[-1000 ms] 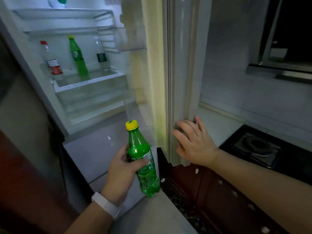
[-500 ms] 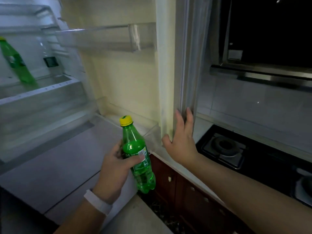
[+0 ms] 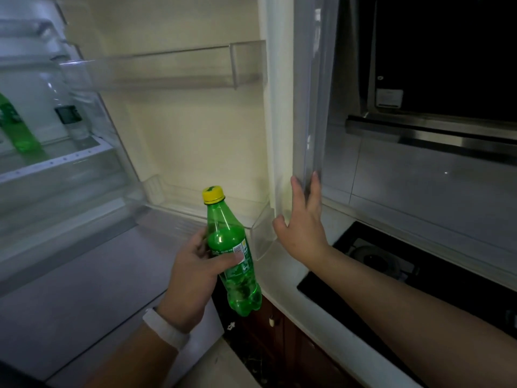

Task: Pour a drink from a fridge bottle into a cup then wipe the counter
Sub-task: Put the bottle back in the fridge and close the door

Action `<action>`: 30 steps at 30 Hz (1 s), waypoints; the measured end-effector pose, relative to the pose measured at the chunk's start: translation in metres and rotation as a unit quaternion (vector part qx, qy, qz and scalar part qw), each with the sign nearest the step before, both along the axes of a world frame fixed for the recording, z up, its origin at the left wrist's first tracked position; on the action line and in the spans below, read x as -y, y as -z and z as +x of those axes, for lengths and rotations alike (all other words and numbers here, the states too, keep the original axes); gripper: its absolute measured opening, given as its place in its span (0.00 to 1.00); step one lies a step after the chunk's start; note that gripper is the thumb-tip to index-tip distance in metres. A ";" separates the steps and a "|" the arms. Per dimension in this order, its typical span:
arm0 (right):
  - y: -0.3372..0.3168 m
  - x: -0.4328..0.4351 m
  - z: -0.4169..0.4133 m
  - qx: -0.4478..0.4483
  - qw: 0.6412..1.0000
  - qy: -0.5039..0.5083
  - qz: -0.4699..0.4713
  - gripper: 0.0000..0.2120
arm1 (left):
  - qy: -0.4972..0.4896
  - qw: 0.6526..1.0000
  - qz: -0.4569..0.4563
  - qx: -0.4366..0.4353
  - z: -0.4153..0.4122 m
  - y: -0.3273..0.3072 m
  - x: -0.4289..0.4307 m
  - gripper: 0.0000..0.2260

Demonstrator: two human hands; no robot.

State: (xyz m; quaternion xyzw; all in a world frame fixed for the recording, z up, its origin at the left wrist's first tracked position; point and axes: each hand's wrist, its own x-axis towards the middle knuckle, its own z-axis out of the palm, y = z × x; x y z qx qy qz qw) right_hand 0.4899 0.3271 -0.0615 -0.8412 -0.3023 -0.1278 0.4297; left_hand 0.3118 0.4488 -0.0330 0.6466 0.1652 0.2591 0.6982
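Note:
My left hand (image 3: 193,273) grips a green soda bottle (image 3: 233,259) with a yellow cap, upright and slightly tilted, in front of the open fridge. My right hand (image 3: 303,225) lies flat with straight fingers against the outer edge of the open fridge door (image 3: 282,107). Inside the fridge at the far left stand another green bottle (image 3: 19,130) and a clear bottle with a dark label (image 3: 71,119). The pale counter (image 3: 282,278) runs beside the door. No cup is in view.
Clear door shelves (image 3: 173,68) sit on the inside of the door. A black gas stove (image 3: 391,261) is set in the counter at the right, with a range hood (image 3: 436,130) above it. Dark wooden cabinets (image 3: 282,340) stand under the counter.
The view has swung right, so the fridge interior has slid off to the left. My right hand has shifted along the door's edge, fingers now pointing up. The bottle stays in my left hand.

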 end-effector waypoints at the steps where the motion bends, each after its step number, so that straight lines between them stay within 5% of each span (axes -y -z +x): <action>1: 0.000 0.001 0.005 -0.002 1.000 -0.003 0.000 0.40 | -0.002 1.000 -0.002 0.001 0.004 0.000 0.001 0.24; 17: -0.032 0.007 0.022 0.027 0.998 -0.025 0.048 0.34 | -0.077 0.997 0.004 -0.012 0.014 -0.008 -0.013 0.28; 20: -0.051 -0.002 0.007 0.025 0.993 -0.082 0.084 0.28 | -0.102 0.994 0.015 -0.017 0.006 -0.014 -0.025 0.27; 26: -0.073 -0.044 -0.020 0.172 0.957 -0.231 0.021 0.14 | -0.151 0.988 0.025 -0.004 -0.008 -0.028 -0.066 0.24; 30: -0.086 -0.097 -0.032 0.118 0.927 -0.347 -0.078 0.17 | -0.167 0.985 0.030 0.009 -0.020 -0.040 -0.108 0.25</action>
